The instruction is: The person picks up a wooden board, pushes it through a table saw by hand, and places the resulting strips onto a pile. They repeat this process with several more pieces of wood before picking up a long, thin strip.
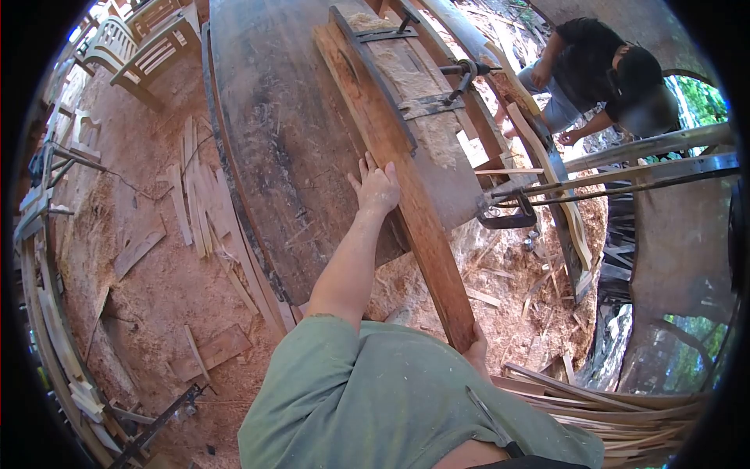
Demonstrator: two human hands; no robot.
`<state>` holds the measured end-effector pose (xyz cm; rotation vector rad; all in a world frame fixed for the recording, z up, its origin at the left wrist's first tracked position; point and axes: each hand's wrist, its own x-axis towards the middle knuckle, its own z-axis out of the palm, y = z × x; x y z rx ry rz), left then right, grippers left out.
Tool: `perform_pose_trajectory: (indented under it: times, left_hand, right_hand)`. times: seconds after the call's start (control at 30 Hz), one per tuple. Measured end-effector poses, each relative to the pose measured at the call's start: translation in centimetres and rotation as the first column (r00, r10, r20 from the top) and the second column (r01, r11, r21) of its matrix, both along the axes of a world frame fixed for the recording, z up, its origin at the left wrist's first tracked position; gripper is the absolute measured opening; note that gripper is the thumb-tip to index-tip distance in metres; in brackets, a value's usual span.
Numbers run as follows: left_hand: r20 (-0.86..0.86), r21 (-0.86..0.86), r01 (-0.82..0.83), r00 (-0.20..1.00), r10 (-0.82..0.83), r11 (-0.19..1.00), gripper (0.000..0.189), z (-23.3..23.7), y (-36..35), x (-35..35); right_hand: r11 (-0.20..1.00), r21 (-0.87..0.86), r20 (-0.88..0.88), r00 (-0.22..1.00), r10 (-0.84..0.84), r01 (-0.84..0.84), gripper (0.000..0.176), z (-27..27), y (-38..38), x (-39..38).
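Closest in, against the green shirt (375, 399), the right hand (477, 349) sits at the near end of a long reddish plank (426, 234); only its back shows, the fingers tucked behind the wood, so I cannot tell how tightly they close. Just past those fingers, on the outer side, lies a bundle of thin wooden strips (625, 414), fanned out low. The plank slants away from that hand, and partway along it the left hand (376, 187) rests on its edge, arm stretched out straight, fingers spread wide and flat, gripping nothing. Under and to the outside of those spread fingers is a big dark rounded wooden slab (273, 117), which the plank lies across; sawdust is heaped on the paler board (410, 78) beyond the fingertips. Ahead of the fingertips a dark metal strip (375, 78) runs along the plank's far half. Off to the inner side of the left fingers a black bar clamp (504, 213) bites the slab's edge, its long rod reaching away. Well out from the left hand's other side, loose offcuts (195, 187) lie scattered over the sawdust-covered ground (156, 273). Farther on, a second clamp (462, 74) holds the boards near the slab's far part. Beyond that, another person (598, 66) in a dark top crouches by the slab's edge, and farthest off stand white slatted chairs (148, 43)
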<state>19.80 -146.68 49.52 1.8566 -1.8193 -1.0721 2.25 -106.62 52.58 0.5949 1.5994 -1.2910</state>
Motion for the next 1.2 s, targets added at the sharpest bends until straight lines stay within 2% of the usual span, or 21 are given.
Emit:
perform_pose_trajectory:
  times: [0.17,0.3,0.37,0.47,0.7,0.77,0.9,1.0,1.07,1.2]
  left_hand:
    - [-0.025,-0.011,0.003,1.0,-0.003,1.0,0.067,0.1,-0.8,0.3]
    - [-0.016,-0.009,0.004,1.0,-0.004,1.0,0.067,-0.1,-1.6,0.4]
    - [0.01,-0.017,0.005,1.0,-0.005,1.0,0.066,-0.2,-1.9,0.4]
    - [-0.016,-0.029,-0.006,1.0,0.006,1.0,0.066,-0.2,-2.2,0.5]
    - [-0.02,-0.004,-0.012,1.0,0.012,1.0,0.067,0.4,-3.2,0.8]
    - [-0.008,-0.008,-0.003,1.0,0.003,1.0,0.067,0.3,-3.5,0.9]
    - [0.034,0.011,0.023,0.999,-0.023,1.0,0.069,-0.3,-4.4,1.0]
    - [-0.002,-0.049,-0.025,1.0,0.025,0.998,0.069,-1.0,-4.8,0.8]
    - [0.001,-0.078,-0.048,0.999,0.048,0.996,0.069,-0.9,-5.0,0.9]
    - [-0.016,-0.038,-0.015,1.0,0.014,0.999,0.069,-0.4,-5.5,1.3]
  right_hand:
    - [0.999,-0.037,0.049,0.999,-0.023,0.025,0.039,-0.2,-0.6,0.0]
    - [1.0,0.002,0.046,0.999,-0.021,0.021,0.04,-0.2,-1.1,-0.1]
    - [0.999,-0.026,0.036,0.999,0.041,-0.04,0.04,0.3,-1.5,0.1]
    - [1.0,0.03,0.01,1.0,-0.007,0.007,0.04,1.0,-2.7,0.9]
    - [0.999,0.032,-0.01,1.0,0.008,-0.007,0.04,1.2,-4.0,1.3]
    - [0.999,-0.029,0.01,1.0,0.018,-0.018,0.039,0.7,-4.0,1.1]
    - [1.0,0.008,-0.006,1.0,-0.001,0.001,0.038,1.1,-5.1,1.5]
    - [0.999,0.03,-0.014,1.0,-0.025,0.026,0.037,1.2,-5.5,1.7]
    - [0.999,-0.045,0.004,1.0,0.016,-0.016,0.037,1.1,-5.6,1.7]
    - [0.998,-0.055,0.01,1.0,0.01,-0.009,0.037,0.7,-6.0,1.6]
